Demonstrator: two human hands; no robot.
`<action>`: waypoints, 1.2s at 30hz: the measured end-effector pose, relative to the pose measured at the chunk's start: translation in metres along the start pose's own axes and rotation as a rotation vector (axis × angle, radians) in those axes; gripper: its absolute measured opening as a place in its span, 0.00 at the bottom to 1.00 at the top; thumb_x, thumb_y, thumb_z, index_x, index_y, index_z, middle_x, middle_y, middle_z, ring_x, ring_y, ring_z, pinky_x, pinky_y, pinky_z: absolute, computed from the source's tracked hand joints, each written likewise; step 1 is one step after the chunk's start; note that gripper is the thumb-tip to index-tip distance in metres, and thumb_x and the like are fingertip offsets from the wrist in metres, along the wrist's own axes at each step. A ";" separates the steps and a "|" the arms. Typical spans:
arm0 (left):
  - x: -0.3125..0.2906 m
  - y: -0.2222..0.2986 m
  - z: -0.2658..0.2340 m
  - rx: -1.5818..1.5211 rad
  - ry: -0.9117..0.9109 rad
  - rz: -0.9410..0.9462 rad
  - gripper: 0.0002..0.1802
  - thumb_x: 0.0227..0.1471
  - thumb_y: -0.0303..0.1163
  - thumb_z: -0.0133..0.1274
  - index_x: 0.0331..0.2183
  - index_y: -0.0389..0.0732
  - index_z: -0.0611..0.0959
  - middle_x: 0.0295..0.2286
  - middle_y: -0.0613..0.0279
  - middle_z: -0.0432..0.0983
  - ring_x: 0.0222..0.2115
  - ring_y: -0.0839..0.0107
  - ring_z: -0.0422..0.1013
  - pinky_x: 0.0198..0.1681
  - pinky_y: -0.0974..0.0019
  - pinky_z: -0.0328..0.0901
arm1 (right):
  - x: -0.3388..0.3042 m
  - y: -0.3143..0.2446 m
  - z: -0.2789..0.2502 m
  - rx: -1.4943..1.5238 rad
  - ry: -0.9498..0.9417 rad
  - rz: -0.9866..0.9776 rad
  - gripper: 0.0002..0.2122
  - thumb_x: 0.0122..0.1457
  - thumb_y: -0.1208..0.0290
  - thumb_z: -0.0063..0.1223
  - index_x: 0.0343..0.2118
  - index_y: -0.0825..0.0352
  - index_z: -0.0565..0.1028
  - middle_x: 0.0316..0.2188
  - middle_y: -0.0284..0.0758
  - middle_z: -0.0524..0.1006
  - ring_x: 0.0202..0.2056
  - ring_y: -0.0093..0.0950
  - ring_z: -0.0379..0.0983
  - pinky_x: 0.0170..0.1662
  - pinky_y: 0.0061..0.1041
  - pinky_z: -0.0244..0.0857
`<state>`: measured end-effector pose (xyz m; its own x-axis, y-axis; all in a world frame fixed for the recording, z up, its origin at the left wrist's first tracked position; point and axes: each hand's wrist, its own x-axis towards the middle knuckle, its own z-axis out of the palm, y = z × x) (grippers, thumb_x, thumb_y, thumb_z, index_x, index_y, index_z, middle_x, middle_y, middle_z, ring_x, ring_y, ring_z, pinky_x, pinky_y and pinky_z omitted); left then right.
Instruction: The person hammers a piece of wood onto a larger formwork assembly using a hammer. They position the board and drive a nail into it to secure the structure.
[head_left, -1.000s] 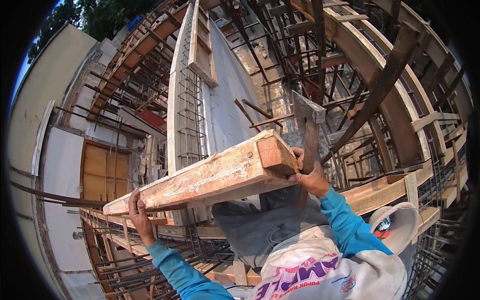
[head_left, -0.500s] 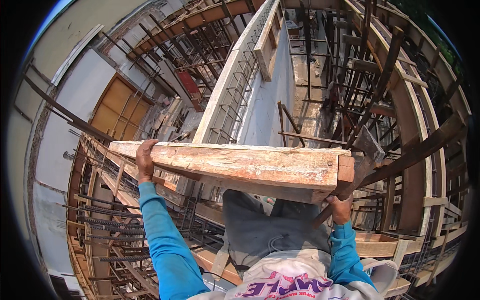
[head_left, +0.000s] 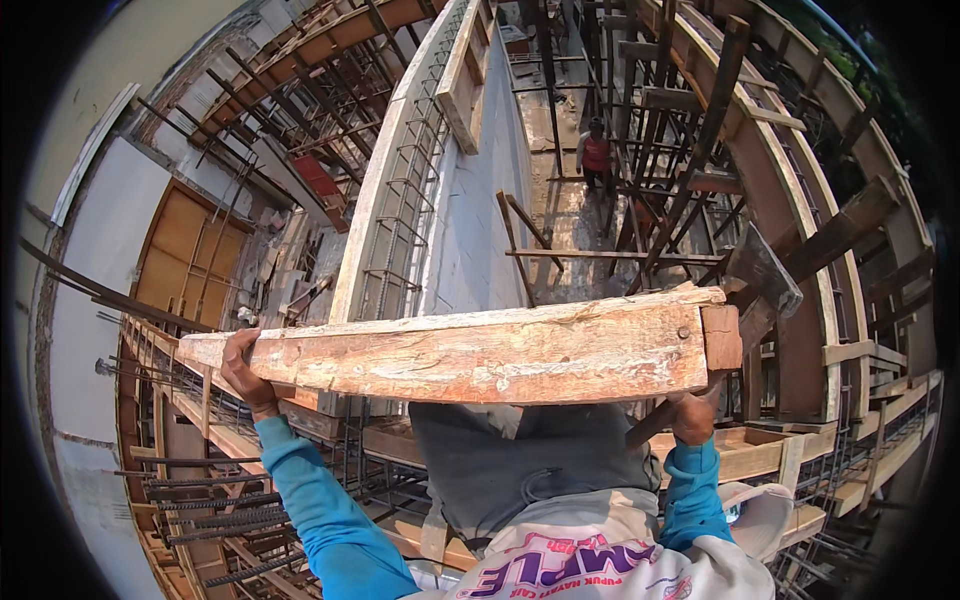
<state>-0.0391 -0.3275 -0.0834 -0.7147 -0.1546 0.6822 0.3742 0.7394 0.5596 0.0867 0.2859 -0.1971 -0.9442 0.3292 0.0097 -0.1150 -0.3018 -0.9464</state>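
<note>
A long, worn wooden formwork board [head_left: 480,358], pale with crusted cement, lies crosswise in front of my body. A short wooden block [head_left: 721,338] joins its right end, beside a nail head. My left hand [head_left: 248,375] is closed around the board near its left end, fingers over the top edge. Below the right end, my right hand [head_left: 694,414] is wrapped round the wooden handle of a hatchet. The hatchet's broad metal head [head_left: 765,272] shows past the block; the board and block hide part of the handle. Whether this hand also bears the board, I cannot tell.
Beyond the board runs a wall top with a rebar cage [head_left: 400,215] between form boards. Wooden props [head_left: 700,130] and beam forms stand at right, high above the floor. Rebar ends [head_left: 215,500] stick out at left. Another person [head_left: 596,155] stands far below.
The board has turned its broad face more toward me, and its left end sits lower in view. My view has shifted right; the person below has come into plain sight. Both hands keep their grips.
</note>
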 end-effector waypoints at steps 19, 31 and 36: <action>0.066 0.093 0.032 0.152 -0.485 -0.303 0.24 0.61 0.41 0.55 0.52 0.35 0.76 0.27 0.66 0.75 0.28 0.79 0.68 0.34 0.72 0.65 | 0.016 0.012 -0.032 0.190 -0.081 0.115 0.27 0.38 0.70 0.79 0.32 0.60 0.65 0.57 0.47 0.67 0.57 0.35 0.65 0.59 0.36 0.60; 0.121 0.340 0.234 -0.336 -0.640 0.282 0.38 0.56 0.51 0.59 0.60 0.38 0.70 0.38 0.58 0.80 0.37 0.68 0.76 0.41 0.61 0.72 | 0.016 0.022 -0.042 0.081 0.000 0.087 0.27 0.38 0.68 0.79 0.33 0.60 0.65 0.58 0.50 0.67 0.60 0.37 0.63 0.60 0.36 0.58; 0.045 0.326 0.251 -0.140 -1.256 0.483 0.23 0.57 0.43 0.58 0.49 0.38 0.81 0.38 0.51 0.80 0.38 0.60 0.76 0.45 0.59 0.69 | 0.021 0.017 -0.037 0.106 -0.018 0.084 0.28 0.36 0.65 0.80 0.33 0.60 0.65 0.57 0.51 0.67 0.59 0.36 0.64 0.58 0.36 0.60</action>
<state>-0.0975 0.0711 0.0111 -0.5206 0.8535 -0.0222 0.7420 0.4652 0.4827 0.0762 0.3207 -0.2246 -0.9572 0.2828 -0.0612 -0.0666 -0.4211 -0.9045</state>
